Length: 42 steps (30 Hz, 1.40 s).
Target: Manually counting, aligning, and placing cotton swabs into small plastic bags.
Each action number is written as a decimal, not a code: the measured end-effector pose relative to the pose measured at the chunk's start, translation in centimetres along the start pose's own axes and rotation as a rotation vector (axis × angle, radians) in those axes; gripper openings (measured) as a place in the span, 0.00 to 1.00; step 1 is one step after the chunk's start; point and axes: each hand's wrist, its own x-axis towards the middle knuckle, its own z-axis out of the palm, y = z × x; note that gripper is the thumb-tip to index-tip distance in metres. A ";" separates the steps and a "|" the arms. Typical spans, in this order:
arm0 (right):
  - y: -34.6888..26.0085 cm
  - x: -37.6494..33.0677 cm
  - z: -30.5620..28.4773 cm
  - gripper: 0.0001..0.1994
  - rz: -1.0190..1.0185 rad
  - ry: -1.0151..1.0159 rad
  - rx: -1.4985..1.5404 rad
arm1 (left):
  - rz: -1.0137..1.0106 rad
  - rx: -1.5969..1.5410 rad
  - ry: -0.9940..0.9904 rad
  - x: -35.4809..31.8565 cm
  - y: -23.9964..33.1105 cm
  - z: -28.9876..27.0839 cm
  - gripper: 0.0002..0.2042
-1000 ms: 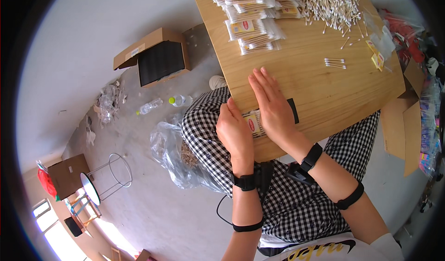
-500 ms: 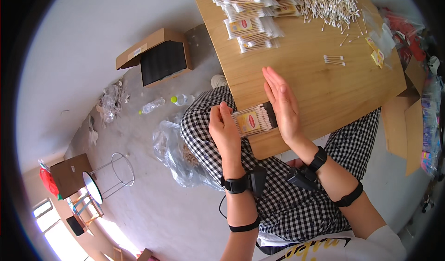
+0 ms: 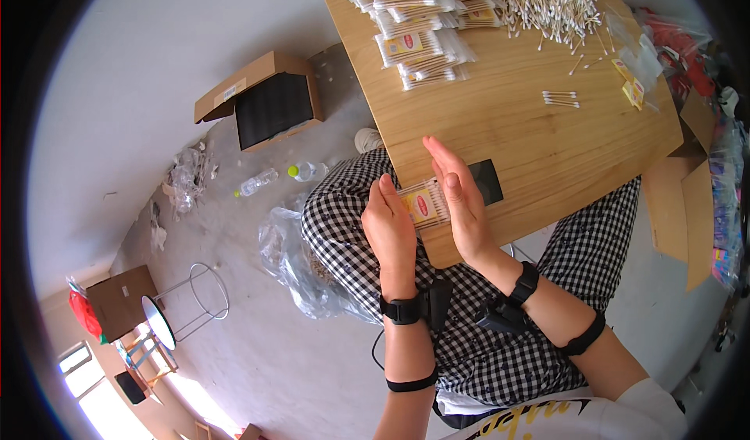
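A clear packet of cotton swabs (image 3: 423, 203) with a yellow label lies at the near left corner of the table, between my hands. My left hand (image 3: 391, 229) is closed on its left end, thumb uppermost. Flat and upright, my right hand (image 3: 466, 217) stands with straight fingers against the packet's right end and hides that end. Just beyond the right hand, a flat black rectangle (image 3: 487, 181) rests on the wood. Farther off, a few loose cotton swabs (image 3: 561, 97) lie side by side.
Filled swab packets (image 3: 410, 46) are stacked at the table's far left, beside a heap of loose swabs (image 3: 551, 7). Yellow cards (image 3: 631, 89) lie near the right edge. An opened cardboard box (image 3: 668, 213) stands right of the table. Bottles (image 3: 308, 171) and a plastic bag (image 3: 293, 260) are on the floor.
My right hand has moved left, up against the packet's end. More of the black rectangle shows to its right. My left hand has shifted slightly right.
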 end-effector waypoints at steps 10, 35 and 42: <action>-0.8 2.1 -8.2 0.24 -0.184 0.095 -0.440 | 0.184 -0.033 0.385 -0.9 1.1 -1.6 0.09; -4.1 14.1 -23.5 0.17 -0.349 0.367 -0.999 | 0.921 0.135 -0.258 -1.4 9.2 13.4 0.09; -2.1 19.7 -23.4 0.16 -0.275 0.592 -1.196 | 0.926 0.159 -0.248 -1.4 9.4 13.5 0.08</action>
